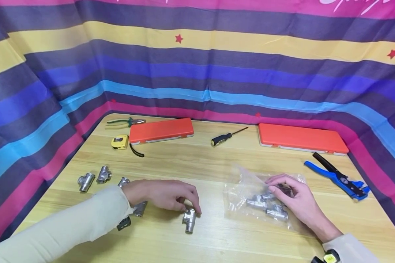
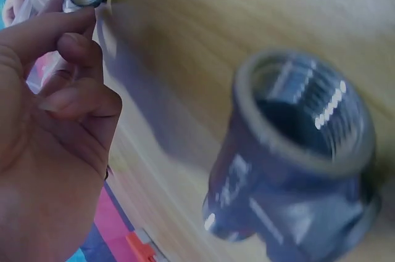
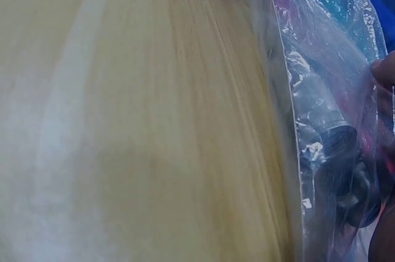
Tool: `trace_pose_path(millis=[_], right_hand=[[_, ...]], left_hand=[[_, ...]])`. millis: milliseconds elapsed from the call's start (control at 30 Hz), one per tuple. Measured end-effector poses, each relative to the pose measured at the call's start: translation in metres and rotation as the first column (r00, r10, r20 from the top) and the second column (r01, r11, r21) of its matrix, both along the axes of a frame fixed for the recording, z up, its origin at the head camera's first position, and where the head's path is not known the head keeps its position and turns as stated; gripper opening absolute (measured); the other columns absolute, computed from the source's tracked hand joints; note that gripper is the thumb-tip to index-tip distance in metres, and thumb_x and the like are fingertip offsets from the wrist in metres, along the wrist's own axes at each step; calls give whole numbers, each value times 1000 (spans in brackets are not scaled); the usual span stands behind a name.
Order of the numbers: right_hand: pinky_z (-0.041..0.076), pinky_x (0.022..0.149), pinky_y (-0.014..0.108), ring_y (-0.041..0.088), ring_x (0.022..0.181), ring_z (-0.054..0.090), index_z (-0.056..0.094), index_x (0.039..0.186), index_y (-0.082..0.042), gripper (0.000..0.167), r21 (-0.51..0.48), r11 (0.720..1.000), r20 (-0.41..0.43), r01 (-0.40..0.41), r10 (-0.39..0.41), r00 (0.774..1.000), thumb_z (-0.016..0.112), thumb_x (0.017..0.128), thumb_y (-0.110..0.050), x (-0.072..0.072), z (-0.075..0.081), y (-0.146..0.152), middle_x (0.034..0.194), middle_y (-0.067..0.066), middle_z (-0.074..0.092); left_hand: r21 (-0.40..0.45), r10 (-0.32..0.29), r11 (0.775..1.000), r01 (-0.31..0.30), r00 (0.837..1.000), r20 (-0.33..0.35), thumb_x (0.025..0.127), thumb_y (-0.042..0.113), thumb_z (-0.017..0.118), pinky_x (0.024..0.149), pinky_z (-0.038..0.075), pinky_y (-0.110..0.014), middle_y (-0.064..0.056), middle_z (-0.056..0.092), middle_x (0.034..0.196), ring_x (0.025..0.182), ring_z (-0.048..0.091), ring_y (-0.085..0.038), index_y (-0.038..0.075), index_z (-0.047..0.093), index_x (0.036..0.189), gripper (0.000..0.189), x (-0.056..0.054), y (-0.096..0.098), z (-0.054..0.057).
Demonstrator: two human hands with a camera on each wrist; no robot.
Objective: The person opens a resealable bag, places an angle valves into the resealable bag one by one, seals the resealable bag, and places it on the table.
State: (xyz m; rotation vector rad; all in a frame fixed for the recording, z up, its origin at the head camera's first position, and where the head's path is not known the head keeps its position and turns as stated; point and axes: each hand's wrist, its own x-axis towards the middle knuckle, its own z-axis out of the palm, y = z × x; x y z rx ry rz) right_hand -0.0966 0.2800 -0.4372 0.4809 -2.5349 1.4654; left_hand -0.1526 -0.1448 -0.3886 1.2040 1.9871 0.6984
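- The left hand [image 1: 169, 194] is reaching across the near middle of the bench [image 1: 217, 243], its fingertips bending down around the upper end of a metal tee fitting [image 1: 189, 221].
- Its grip is looking narrow, but whether the fingers are pinching the fitting or only touching it, I cannot tell.
- That fitting is sitting on the bench between the hands, its plain end pointing toward the person; whether it is standing or lying, I cannot tell.
- The right hand [image 1: 294, 195] is holding a clear plastic bag [image 1: 232, 204], the grip pinching the film between thumb and fingers.
- Inside the bag, several bagged fittings [image 1: 277, 212] are lying together, partly hidden by the hand and the film.
- To the left, loose fittings [image 1: 86, 182] are resting near one another on the bench, some of them partly hiding behind the left wrist.
- In the left wrist view, a threaded fitting [image 2: 290, 188] is showing its wide mouth close to the camera.
- Farther back, green-handled pliers [image 1: 126, 122], a yellow tape measure [image 1: 119, 142] and a red case [image 1: 161, 130] are lying near one another.
- A screwdriver [image 1: 228, 137] is lying between that case and a second red case [image 1: 303, 138].
- A blue-and-black hand tool [image 1: 339, 177] is lying at the right, beyond the bag.
- Striped cloth [image 1: 210, 73] is hanging behind the bench.
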Motion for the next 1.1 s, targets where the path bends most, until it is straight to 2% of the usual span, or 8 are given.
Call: trace_pose_path(millis=[133,233,433,533,767,1100], right_hand=[[53,93,14,5,117,69,78,111,-9,16,6,1000,1,0,0,1000,72,102,2,1,0,1,120,2,77],[51,94,14,5,118,68,79,112,-10,16,7,1000,7,3,-3,1000,72,102,1,2,0,1,121,0,77],[51,96,13,4,119,68,79,112,-11,16,4,1000,6,2,-2,1000,72,102,1,2,1,2,121,1,77],[51,95,13,4,119,68,78,111,-10,17,2,1000,4,1,-1,1000,72,102,2,2,0,2,121,1,77],[51,95,14,5,118,68,79,111,-10,17,3,1000,-2,0,0,1000,72,101,3,3,-1,3,121,2,77],[51,93,15,4,116,68,79,112,-11,17,2,1000,4,6,-6,1000,73,102,1,4,2,1,121,2,77]], left_hand=[[-3,-20,1000,20,999,-41,99,-2,72,81,53,-17,16,67,120,90,55,5,27,84,116,36,0,3,-2],[-30,-9,1000,7,998,-59,98,0,73,81,53,-18,16,67,117,89,55,4,27,83,114,32,0,1,0],[-105,36,994,-35,999,7,93,7,77,78,51,-20,19,64,116,86,56,-1,36,80,119,39,4,-2,7],[-129,35,991,-31,999,25,91,14,80,78,51,-21,20,63,113,86,56,-2,37,79,118,35,6,-1,7],[-147,32,989,-32,999,-2,93,18,81,78,49,-20,18,63,106,84,54,1,36,79,111,26,6,-2,8],[-138,59,988,-63,998,-34,98,24,81,74,47,-19,19,64,100,81,52,1,35,77,113,19,5,-2,6]])
